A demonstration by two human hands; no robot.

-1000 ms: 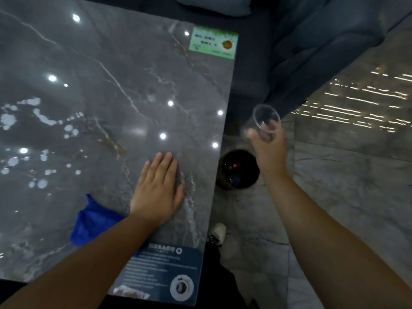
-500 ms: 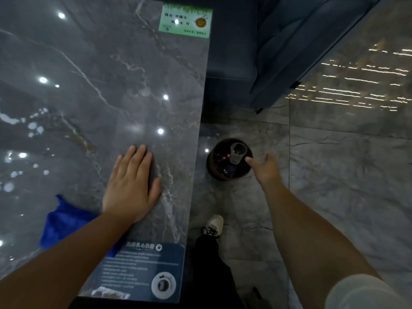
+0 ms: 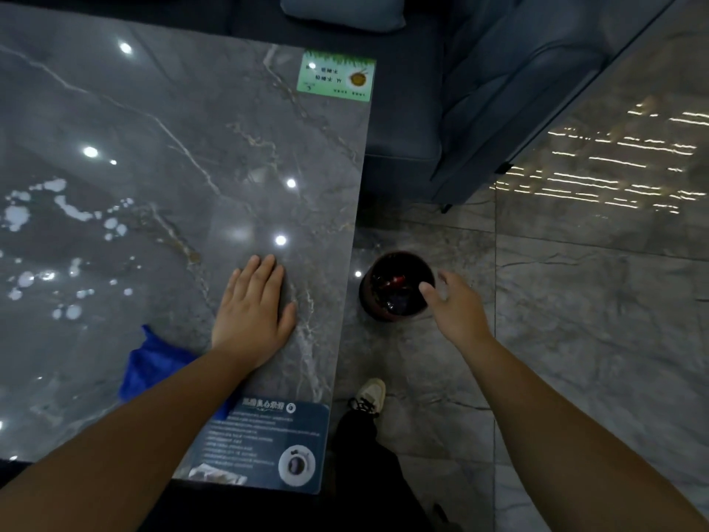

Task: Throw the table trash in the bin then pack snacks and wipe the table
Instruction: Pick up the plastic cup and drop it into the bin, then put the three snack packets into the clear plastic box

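Note:
A round dark bin [image 3: 395,288] stands on the floor just off the table's right edge, with dark trash inside. My right hand [image 3: 454,307] hovers over the bin's right rim, fingers apart and empty. My left hand [image 3: 251,311] lies flat, palm down, on the grey marble table [image 3: 153,155] near its right edge. A blue cloth [image 3: 153,364] lies on the table under my left forearm, partly hidden by it. The clear cup is not visible now.
A green sticker [image 3: 337,76] marks the table's far right corner and a dark blue label [image 3: 264,443] the near right corner. A blue sofa [image 3: 479,90] stands beyond the bin. My shoe [image 3: 370,393] is on the tiled floor near the table.
One second ago my right hand held a clear plastic cup above the bin. It let go, the cup dropped into the bin, and the hand now hangs empty there. Left hand unmoved.

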